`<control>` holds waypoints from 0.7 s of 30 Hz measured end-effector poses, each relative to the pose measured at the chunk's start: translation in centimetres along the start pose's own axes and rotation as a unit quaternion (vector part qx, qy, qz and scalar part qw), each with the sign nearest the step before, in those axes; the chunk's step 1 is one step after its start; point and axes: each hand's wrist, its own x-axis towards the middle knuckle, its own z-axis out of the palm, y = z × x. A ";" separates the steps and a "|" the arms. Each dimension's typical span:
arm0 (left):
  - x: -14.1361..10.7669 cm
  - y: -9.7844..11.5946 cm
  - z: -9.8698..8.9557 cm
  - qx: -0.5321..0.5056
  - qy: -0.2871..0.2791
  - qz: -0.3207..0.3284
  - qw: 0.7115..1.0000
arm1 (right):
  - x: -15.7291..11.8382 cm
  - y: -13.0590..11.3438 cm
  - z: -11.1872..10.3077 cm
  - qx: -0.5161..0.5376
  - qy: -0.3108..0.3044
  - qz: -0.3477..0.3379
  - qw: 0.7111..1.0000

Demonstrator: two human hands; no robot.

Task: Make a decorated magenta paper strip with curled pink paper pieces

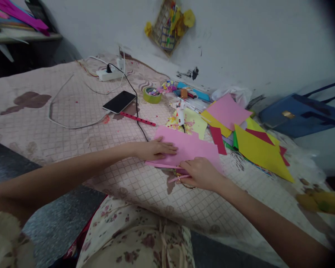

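A sheet of pink paper (190, 147) lies on the patterned tablecloth in front of me. My left hand (158, 149) rests flat on its left part, fingers stretched out. At the near edge of the sheet, my right hand (199, 173) is closed around a pair of scissors (179, 179), mostly hidden by the fingers and paper. A narrow pink strip (175, 179) hangs partly cut beside the scissors. Just beyond the sheet stands a white glue gun (180, 113) on pale yellow paper (197, 123) strewn with small scraps.
Coloured paper sheets (262, 152) pile up at the right, near a blue handbag (304, 113). To the left are a pink flute-like stick (138, 119), a phone (119, 102) on a cable, a tape roll (152, 95) and a power strip (110, 75).
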 end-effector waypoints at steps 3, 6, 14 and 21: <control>0.0 -0.1 0.1 0.001 0.001 0.002 1.000 | 0.1 0.1 0.3 -0.006 -0.003 -0.001 1.000; 0.0 -0.1 0.1 0.002 0.002 0.004 1.000 | 0.1 0.2 0.5 -0.020 -0.008 0.008 1.000; 0.0 -0.1 0.0 0.001 0.005 0.004 1.000 | 0.3 -0.1 0.0 0.005 -0.019 0.013 1.000; 0.1 0.0 0.0 0.000 -0.005 -0.001 1.000 | 1.0 -0.4 0.0 -0.004 -0.027 0.012 1.000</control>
